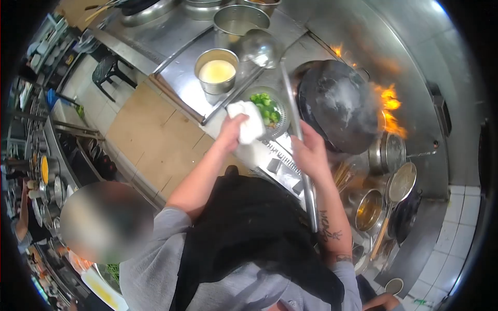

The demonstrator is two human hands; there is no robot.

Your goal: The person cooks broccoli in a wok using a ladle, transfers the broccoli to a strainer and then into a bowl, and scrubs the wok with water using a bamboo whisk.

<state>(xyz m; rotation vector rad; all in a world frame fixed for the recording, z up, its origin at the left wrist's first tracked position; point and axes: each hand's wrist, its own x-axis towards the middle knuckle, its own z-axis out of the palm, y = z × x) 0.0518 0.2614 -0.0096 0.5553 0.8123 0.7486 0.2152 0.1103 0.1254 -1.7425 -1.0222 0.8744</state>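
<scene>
My left hand (232, 132) is closed on a folded white cloth (248, 122), beside a perforated strainer (283, 118) with green vegetables (264, 106) in it. In my right hand (311, 151) is the long metal handle of a ladle (259, 48). Its wide bowl points away from me, close to a deep metal pot (241, 20). Right of the handle is a dark wok (337, 106), with smoke or steam over its surface. Left of the ladle bowl stands a metal pot of pale yellow liquid (217, 71).
Tall flames (390, 106) rise at the wok's far right side. Pots (368, 210) and a round sieve (403, 181) crowd the right. A dark stool (113, 75) stands on the floor at left. Another person (106, 223) is at lower left; a further person's arm (381, 301) shows at lower right.
</scene>
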